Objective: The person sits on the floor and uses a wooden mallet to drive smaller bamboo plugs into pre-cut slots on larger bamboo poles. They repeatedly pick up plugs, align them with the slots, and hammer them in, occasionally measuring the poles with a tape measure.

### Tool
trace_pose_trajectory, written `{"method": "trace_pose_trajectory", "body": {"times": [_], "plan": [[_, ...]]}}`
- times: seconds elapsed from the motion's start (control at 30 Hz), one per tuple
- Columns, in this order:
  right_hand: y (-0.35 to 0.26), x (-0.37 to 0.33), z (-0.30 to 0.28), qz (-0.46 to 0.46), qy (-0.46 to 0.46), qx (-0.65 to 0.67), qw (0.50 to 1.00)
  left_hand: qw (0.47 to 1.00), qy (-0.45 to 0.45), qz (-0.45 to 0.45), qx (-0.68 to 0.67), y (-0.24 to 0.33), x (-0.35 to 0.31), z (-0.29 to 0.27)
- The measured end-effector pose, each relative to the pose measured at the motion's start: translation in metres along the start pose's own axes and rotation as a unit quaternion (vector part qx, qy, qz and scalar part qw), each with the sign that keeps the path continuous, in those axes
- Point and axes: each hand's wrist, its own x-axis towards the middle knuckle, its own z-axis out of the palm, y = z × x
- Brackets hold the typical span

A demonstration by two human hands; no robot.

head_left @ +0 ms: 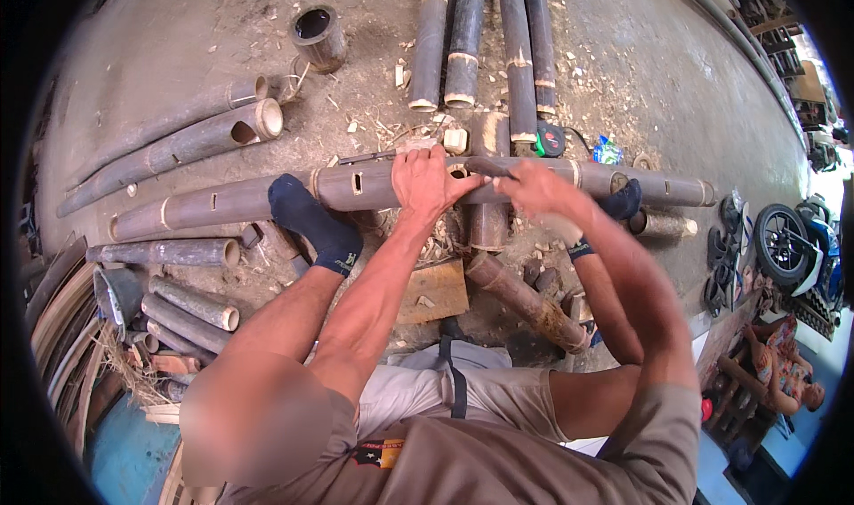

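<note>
A long dark bamboo pole (356, 189) with several cut holes lies crosswise before me, my dark-socked feet against it. My left hand (425, 183) is closed over the pole, fingers bent over its far side and thumb stretched toward a hole (458, 173). To the right of that hole, my right hand (538, 189) is closed around a dark knife-like tool (486, 167), its tip close to my left thumb. The fist hides part of the tool, so its exact kind is unclear. Under the pole, a short bamboo piece (489, 229) runs away from me.
Several dark bamboo poles (464, 51) lie beyond, among wood chips. A thin metal tool (366, 157) and a tape measure (550, 140) are just behind the pole. Cut bamboo (178, 153) and a bamboo container (318, 38) lie left; a motorcycle (805, 247) and a seated person (783, 367) are right.
</note>
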Motion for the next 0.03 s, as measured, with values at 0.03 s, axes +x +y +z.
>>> {"method": "trace_pose_trajectory", "body": {"times": [0.03], "plan": [[0.0056, 0.0173, -0.0123, 0.003, -0.038, -0.077, 0.996, 0.999, -0.041, -0.018, 0.009, 0.0078, 0.0017, -0.0119]]}}
